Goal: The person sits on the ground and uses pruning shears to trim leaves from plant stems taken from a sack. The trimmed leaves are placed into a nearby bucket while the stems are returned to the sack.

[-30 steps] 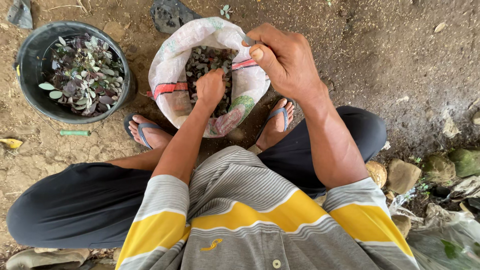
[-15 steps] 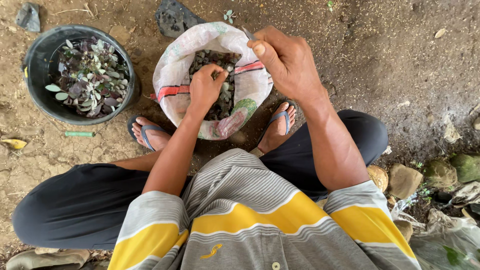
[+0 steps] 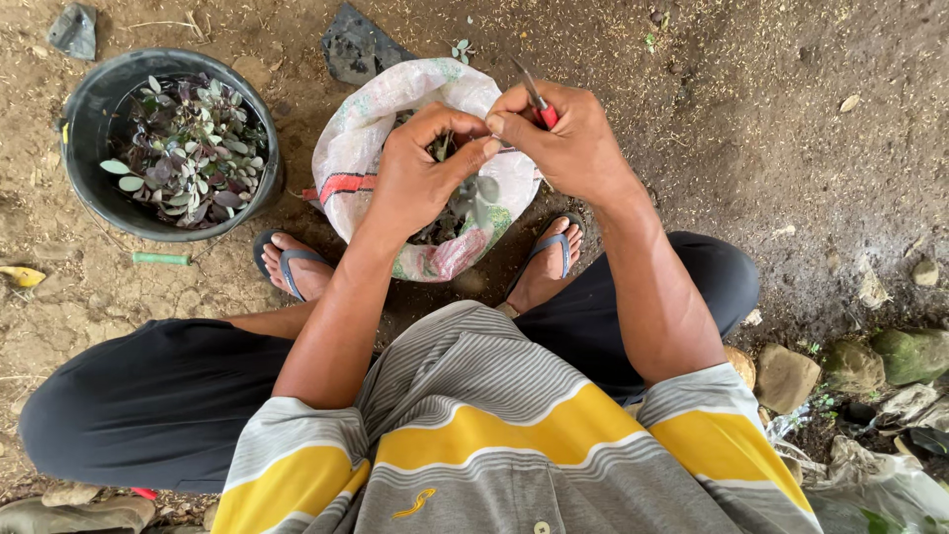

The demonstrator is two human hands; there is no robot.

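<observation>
Sack: white woven sack (image 3: 361, 148) sits open on the dirt ground (image 3: 751, 148) between the person's two sandalled feet, its rim rolled down, dark plant cuttings inside.
Left hand: left hand (image 3: 420, 183) hovers right over the sack's mouth, fingers curled tight, thumb and forefinger pinching a small sprig; the sprig itself is too small to make out clearly.
Right hand: right hand (image 3: 573, 148) is closed around a red-handled cutting tool (image 3: 539, 104), metal tip poking up past the knuckles, forefinger pressed against the left thumb.
Hands together: both meet fingertip to fingertip above the sack.
Bucket: black bucket (image 3: 99, 109) stands on the ground to the left of the sack, near but not touching, filled with purple and pale green leafy cuttings (image 3: 188, 148).
Feet: left foot (image 3: 297, 272) in a blue-strapped sandal just beside the sack's lower left edge; right foot (image 3: 549, 267) at its lower right.
Ground bits: green stick (image 3: 161, 259) lies below the bucket; stones (image 3: 791, 376) sit by the right knee.
Clothing: striped grey and yellow shirt (image 3: 494, 435), dark trousers.
</observation>
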